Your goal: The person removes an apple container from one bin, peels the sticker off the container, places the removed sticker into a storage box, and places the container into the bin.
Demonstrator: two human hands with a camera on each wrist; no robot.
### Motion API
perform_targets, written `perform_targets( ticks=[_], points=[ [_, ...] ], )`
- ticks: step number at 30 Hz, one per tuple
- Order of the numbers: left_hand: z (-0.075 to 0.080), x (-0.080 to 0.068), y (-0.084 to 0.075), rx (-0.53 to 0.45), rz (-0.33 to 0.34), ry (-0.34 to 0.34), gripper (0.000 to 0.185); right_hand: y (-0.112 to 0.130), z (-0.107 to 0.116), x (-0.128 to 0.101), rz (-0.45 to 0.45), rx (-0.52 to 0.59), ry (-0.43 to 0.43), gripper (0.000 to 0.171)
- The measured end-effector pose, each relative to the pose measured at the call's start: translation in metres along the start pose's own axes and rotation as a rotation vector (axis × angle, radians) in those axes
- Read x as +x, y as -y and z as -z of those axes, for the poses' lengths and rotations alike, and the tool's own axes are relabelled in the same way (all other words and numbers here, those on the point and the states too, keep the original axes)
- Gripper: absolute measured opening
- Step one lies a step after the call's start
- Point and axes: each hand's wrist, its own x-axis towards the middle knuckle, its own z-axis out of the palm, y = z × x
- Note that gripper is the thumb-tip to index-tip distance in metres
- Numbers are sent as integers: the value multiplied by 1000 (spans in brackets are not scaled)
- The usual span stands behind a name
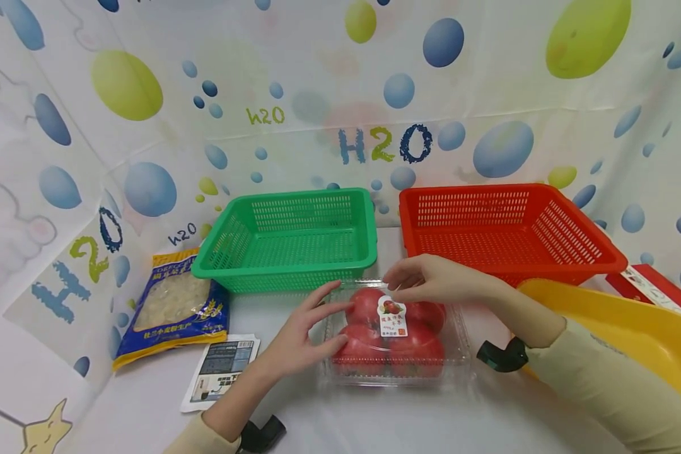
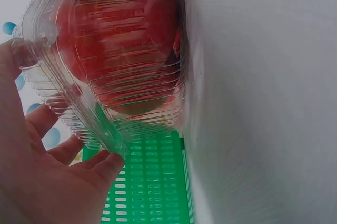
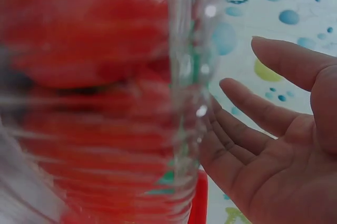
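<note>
Two hands meet over a clear clamshell box (image 1: 396, 337) of red tomatoes (image 1: 369, 343) in the head view, and this box sits on the white worktop (image 1: 374, 416) just in front of the green basket (image 1: 288, 239). A small label (image 1: 393, 316) on the box lid shows a tomato picture and red characters too small to read. The left hand (image 1: 309, 328) lies against the box's left side, fingers fairly straight and spread along the plastic. The right hand (image 1: 431, 279) hovers at the box's far edge, fingers loosely bent, fingertips touching the lid by the label; whether it pinches anything I cannot tell. Behind the box and to its right stands a red basket (image 1: 505, 230). Left of the box lie a blue bag (image 1: 176, 306) with unreadable print and a printed leaflet (image 1: 221, 371). The backdrop reads "H2O" several times.

Seen from the left wrist, the left hand (image 2: 37, 182) is spread, fingertips (image 2: 108, 163) pressed to the box (image 2: 113, 60) rim, with green basket (image 2: 150, 187) mesh beyond.

Seen from the right wrist, the right hand (image 3: 274, 139) is relaxed, palm facing the blurred box (image 3: 100, 103), fingers nearly straight beside its wall.
</note>
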Motion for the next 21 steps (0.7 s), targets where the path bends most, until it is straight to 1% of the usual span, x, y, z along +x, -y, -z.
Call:
perform_targets(
  ticks=[4,8,11,17,21],
  points=[
    [-1,-1,0,1,-2,-6,46,2,-2,4,-5,-37,35,44],
    [-1,-1,1,4,8,-4,46,3,-6,6,-14,-52,50,43],
    [-1,-1,1,4,12,2,46,4,-9,7,-20,-76,51,41],
    [-1,-2,1,5,25,8,46,6,-12,10,-42,-153,58,32],
    [0,-1,0,3,34,10,47,9,-14,11,-44,-180,46,30]
  ],
)
